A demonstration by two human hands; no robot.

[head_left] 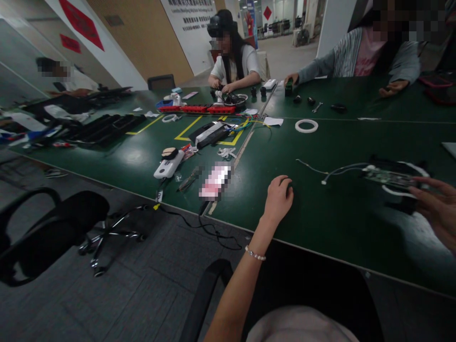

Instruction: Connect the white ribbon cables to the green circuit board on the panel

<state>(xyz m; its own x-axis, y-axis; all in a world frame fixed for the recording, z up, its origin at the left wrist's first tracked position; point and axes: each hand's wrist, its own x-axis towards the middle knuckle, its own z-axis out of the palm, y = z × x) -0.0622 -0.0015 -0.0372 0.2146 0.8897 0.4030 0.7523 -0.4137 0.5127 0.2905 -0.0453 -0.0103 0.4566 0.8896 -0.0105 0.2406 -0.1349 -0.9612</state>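
Note:
My left hand [279, 198] rests on the green table [263, 154] near its front edge, fingers loosely curled in and nothing visible in them. A beaded bracelet [255, 253] circles that wrist. At the right edge of the view, my right hand [439, 208], partly cut off, grips the end of a circuit board [390, 178] between thumb and fingers. Black parts surround the board, and it is slightly blurred. A thin grey cable [344, 169] with small white connectors trails from it to the left across the table. White curved strips run along its right end.
A white tape ring [306, 126], a wrench [318, 107] and small black parts lie farther back. Left of my hand are a phone [215, 180], tweezers [188, 179] and a white power strip [168, 164]. Co-workers sit across the table; an office chair [57, 237] stands left.

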